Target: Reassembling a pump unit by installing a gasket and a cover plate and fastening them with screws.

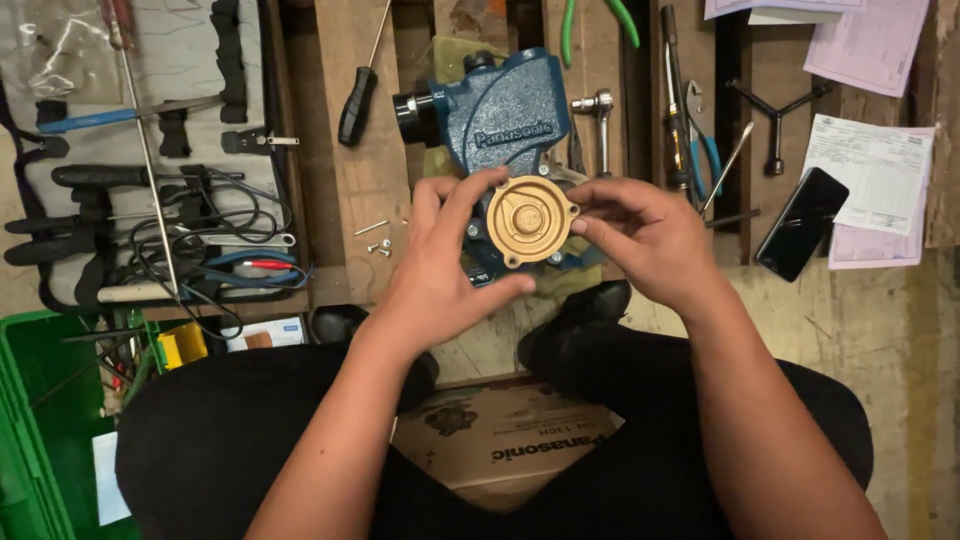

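While the left hand (pixel 435 270) pinches the round brass cover (pixel 531 220) at its left rim, the right hand (pixel 640 230) grips the opposite edge, holding it over the blue pump body (pixel 500 120). Judged rigid, moderately heavy, smooth-faced; rim lugs offer surest purchase.

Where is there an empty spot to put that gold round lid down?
Bare floor lies between the right hand and the black phone. A bare strip of plank runs between the black screwdriver and the loose screws. Crowded: the tool roll and the tools right of the blue pump.
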